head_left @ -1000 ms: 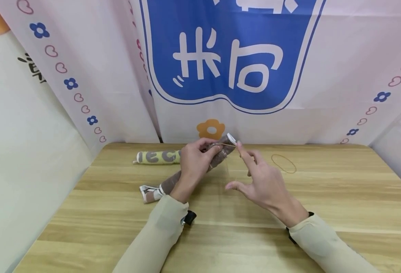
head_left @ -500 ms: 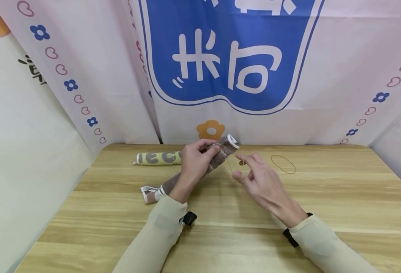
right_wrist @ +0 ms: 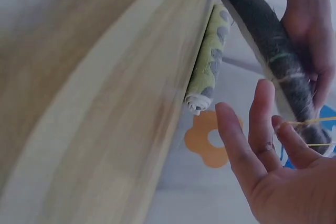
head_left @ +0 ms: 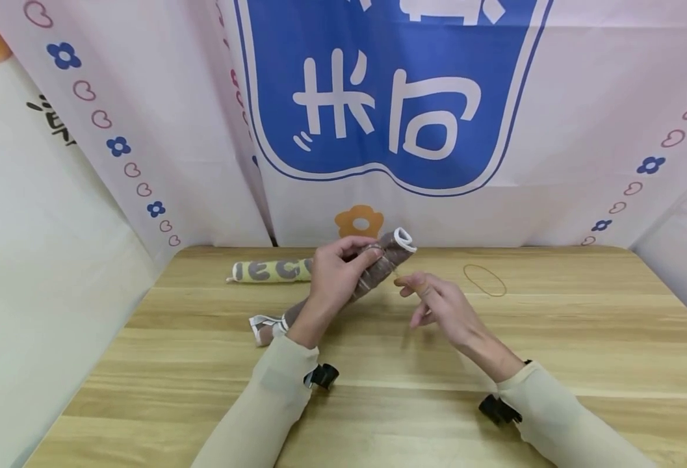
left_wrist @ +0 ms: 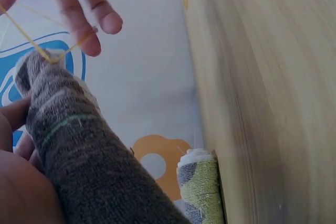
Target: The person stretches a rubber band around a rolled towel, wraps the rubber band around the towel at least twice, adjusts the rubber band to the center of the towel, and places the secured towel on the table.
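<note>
A brown rolled towel with white edging slants above the table, its white-edged far end raised. My left hand grips it near that upper end. My right hand is just right of the roll, with a thin yellow rubber band hooked over its fingers. In the left wrist view the band stretches from the roll's tip to two of the digits. The right wrist view shows the other fingers spread and slightly bent. A pale green line crosses the roll lower down.
A yellow-and-grey rolled towel lies behind the left hand, partly hidden by it. Another rubber band lies on the wooden table at right. A printed cloth hangs at the table's back edge.
The right hand has drawn back from the towel's tip, down and slightly right, then turned with the band on its fingers. The brown roll's upper end has shifted slightly right.
</note>
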`<state>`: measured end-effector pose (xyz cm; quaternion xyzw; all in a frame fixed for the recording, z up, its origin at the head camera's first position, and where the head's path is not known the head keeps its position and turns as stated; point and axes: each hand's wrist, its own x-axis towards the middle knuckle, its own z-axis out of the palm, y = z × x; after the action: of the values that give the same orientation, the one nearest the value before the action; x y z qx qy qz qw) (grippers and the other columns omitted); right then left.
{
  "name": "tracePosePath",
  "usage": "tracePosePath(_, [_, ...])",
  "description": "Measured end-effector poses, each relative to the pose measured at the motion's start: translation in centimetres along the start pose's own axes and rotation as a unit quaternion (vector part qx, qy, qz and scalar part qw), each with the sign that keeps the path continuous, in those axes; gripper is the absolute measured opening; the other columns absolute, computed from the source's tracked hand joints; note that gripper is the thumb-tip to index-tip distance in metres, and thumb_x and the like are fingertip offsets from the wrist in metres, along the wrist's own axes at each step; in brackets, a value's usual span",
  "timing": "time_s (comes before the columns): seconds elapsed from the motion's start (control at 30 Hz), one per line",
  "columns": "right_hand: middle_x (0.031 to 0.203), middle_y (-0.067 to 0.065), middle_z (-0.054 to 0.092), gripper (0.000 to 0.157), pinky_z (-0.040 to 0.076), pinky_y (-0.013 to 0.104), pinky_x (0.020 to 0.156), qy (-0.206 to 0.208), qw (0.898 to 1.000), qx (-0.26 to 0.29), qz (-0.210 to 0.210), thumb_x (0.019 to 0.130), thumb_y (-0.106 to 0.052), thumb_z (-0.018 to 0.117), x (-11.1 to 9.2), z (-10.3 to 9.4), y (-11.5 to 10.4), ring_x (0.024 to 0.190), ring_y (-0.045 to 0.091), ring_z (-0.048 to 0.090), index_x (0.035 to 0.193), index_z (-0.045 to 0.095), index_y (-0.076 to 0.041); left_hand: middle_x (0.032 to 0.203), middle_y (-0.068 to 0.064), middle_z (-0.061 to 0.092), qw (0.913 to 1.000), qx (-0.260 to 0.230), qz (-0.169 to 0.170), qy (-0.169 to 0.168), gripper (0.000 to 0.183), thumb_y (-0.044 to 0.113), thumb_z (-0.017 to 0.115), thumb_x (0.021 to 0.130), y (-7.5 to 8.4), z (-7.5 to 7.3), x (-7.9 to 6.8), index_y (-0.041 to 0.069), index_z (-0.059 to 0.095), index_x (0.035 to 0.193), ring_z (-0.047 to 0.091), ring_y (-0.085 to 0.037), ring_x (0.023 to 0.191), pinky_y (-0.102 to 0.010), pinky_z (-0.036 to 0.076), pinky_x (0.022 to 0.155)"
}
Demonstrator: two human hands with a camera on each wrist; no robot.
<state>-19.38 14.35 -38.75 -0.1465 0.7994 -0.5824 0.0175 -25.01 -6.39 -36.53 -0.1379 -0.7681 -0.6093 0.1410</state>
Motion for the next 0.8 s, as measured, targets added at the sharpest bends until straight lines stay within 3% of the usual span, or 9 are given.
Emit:
tracePosePath(0.2, [0.136,0.03,0.063,0.072,0.063,0.043,0.081,-0.007,0.999,0.038,0.036,0.114,-0.053,0.036,0.7,-1.0,0.8,0.08,0.033,0.076,0.14,0.063,0.008,0.098,-0.002,0.08,0.9982,0.004,0.006,-0.059,0.015,0.014,0.082,0.094,-0.1,-0.1,-0.2,0.008,0.083,0.108,0.068,-0.016,0.087,-0.03,0.051,0.075])
tracePosePath(0.4, [0.143,0.031,0.058,0.071,0.063,0.044,0.083,-0.007,0.997,0.062,0.052,0.111,-0.055,0.046,1.2,-1.6,1.1,0.086,0.033,0.076,0.139,0.059,0.009,0.104,-0.004,0.079,0.9939,0.005,0.029,-0.106,0.015,0.011,0.079,0.097,-0.3,-0.1,-0.1,0.006,0.081,0.111,0.066,-0.016,0.09,-0.03,0.052,0.077])
tracePosePath(0.53, [0.125,0.033,0.066,0.075,0.063,0.046,0.084,-0.005,0.996,0.061,0.06,0.104,-0.061,0.059,1.3,-1.7,1.2,0.09,0.037,0.075,0.138,0.054,0.006,0.106,-0.005,0.079,0.9924,-0.001,0.027,-0.12,0.015,0.01,0.078,0.098,-0.4,-0.2,-0.1,0.006,0.081,0.112,0.066,-0.017,0.09,-0.03,0.053,0.077])
tracePosePath(0.63, [0.114,0.034,0.069,0.086,0.061,0.05,0.088,-0.001,0.996,0.059,0.065,0.097,-0.064,0.068,1.3,-1.9,1.3,0.094,0.042,0.075,0.146,0.047,0.004,0.107,-0.006,0.078,0.9918,-0.003,0.021,-0.126,0.015,0.009,0.077,0.098,-0.6,-0.2,-0.1,0.006,0.081,0.113,0.066,-0.018,0.09,-0.031,0.053,0.076])
tracePosePath(0.73, [0.138,0.033,0.059,0.095,0.06,0.054,0.091,0.004,0.996,0.066,0.059,0.095,-0.062,0.073,1.4,-1.9,1.4,0.102,0.044,0.073,0.155,0.038,0.003,0.107,-0.006,0.078,0.991,0.002,0.021,-0.132,0.015,0.01,0.076,0.099,-0.9,-0.2,0.0,0.006,0.081,0.113,0.067,-0.019,0.089,-0.031,0.054,0.075])
tracePosePath(0.8, [0.15,0.032,0.048,0.093,0.059,0.055,0.091,0.008,0.996,0.065,0.053,0.097,-0.055,0.075,1.6,-1.9,1.4,0.106,0.043,0.072,0.158,0.034,0.002,0.107,-0.006,0.078,0.9906,0.008,0.024,-0.134,0.015,0.011,0.076,0.1,-1.1,-0.2,0.0,0.006,0.081,0.113,0.067,-0.019,0.089,-0.032,0.054,0.074])
